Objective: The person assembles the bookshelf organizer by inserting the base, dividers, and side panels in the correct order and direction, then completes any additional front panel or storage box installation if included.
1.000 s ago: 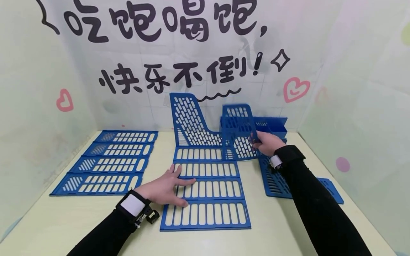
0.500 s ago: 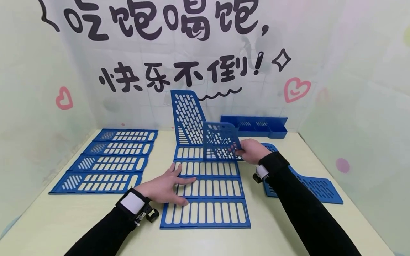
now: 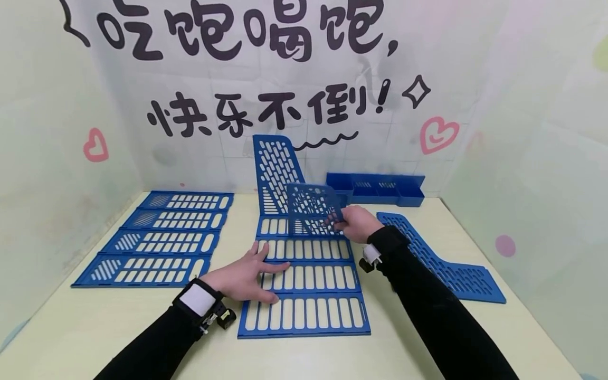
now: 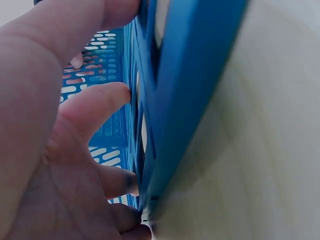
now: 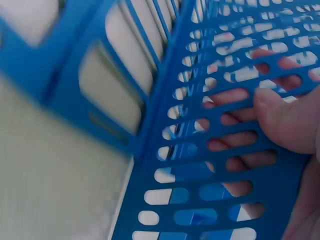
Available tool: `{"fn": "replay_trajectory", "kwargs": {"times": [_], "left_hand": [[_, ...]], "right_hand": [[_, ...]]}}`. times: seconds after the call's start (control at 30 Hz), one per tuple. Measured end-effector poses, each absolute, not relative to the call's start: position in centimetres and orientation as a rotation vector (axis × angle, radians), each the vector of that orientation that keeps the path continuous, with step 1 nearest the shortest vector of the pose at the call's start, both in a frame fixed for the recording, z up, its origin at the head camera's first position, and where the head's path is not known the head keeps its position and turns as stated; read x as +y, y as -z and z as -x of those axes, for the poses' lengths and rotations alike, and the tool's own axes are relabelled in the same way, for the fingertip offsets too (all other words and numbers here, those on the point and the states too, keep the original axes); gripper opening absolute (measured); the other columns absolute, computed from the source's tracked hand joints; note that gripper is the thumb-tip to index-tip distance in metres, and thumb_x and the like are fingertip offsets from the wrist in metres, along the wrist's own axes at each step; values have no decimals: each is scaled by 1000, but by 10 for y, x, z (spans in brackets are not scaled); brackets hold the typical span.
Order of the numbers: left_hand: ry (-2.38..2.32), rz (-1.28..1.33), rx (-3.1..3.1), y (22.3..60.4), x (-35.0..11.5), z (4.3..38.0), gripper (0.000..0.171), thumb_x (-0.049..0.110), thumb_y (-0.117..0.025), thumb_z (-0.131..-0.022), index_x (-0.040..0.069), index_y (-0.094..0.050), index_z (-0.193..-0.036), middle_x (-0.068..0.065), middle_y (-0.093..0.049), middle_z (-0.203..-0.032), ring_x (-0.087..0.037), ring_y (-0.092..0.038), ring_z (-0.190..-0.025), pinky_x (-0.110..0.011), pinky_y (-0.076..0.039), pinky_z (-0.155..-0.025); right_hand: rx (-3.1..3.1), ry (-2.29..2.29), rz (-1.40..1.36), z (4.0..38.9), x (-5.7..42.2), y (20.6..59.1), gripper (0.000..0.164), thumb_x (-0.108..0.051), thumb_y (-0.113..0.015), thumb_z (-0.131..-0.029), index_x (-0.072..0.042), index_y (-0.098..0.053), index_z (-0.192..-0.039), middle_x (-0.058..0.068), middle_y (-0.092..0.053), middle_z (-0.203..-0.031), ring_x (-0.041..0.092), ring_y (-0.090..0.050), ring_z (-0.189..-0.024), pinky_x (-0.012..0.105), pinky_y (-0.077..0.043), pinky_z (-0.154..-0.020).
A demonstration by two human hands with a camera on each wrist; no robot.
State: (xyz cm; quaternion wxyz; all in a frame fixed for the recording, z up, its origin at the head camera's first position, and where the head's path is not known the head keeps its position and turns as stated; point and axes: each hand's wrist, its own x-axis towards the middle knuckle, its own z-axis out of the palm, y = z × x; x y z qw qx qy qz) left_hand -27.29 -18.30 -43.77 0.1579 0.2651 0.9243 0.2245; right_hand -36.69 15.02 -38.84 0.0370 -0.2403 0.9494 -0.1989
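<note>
My left hand [image 3: 244, 277] lies spread on a blue slotted base [image 3: 304, 334], made of several joined strips flat on the table. In the left wrist view its fingertips press on the base's face, close to the thick edge [image 4: 192, 65]. My right hand [image 3: 361, 224] pinches a blue perforated side panel [image 3: 309, 188] by its edge, thumb on the near face and fingers behind. That panel stands upright, its lower edge right at a seam of the base. In the right wrist view the panel [image 5: 165, 200] meets the base's slotted strip. Behind it, another perforated panel [image 3: 277, 174] rises from the base's far end.
A blue slatted panel of several strips [image 3: 163, 265] lies at the left. An L-shaped perforated panel [image 3: 475, 279] lies flat at the right. A blue compartment tray [image 3: 410, 200] stands against the back wall. Printed sheets enclose the table [image 3: 199, 343].
My right hand has carried the upright panel leftward and down, from in front of the compartment tray onto the base's far part. My left hand has stayed in place.
</note>
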Motion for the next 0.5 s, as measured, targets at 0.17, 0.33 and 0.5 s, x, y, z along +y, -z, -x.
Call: {"fn": "replay_trajectory", "kwargs": {"times": [0.17,0.33,0.5], "left_hand": [[-689,-718,2651,440,-186,274,81,46,-89,-91,27,-56,-163,-36,-7,-180,-61,6,-166,-88,-21,-122],[-668,-677,2747,440,-186,268,114,57,-92,-83,7,-39,-170,-38,-15,-178,-60,-13,-165,-80,-21,-128],[-495,-502,2949,437,-188,270,148,79,-93,-68,-15,-32,-164,-35,-46,-153,-43,-50,-129,-62,-48,-111]], "right_hand": [[2860,622,746,371,144,386,16,-11,-60,-114,-4,-74,-114,13,-79,-117,21,-65,-89,39,-38,-80],[2916,392,813,366,153,383,27,-18,-64,-112,-4,-70,-135,14,-77,-124,23,-70,-97,39,-54,-88],[2995,306,830,365,167,385,25,-19,-65,-112,-5,-69,-131,13,-76,-119,23,-68,-96,41,-54,-89]]}}
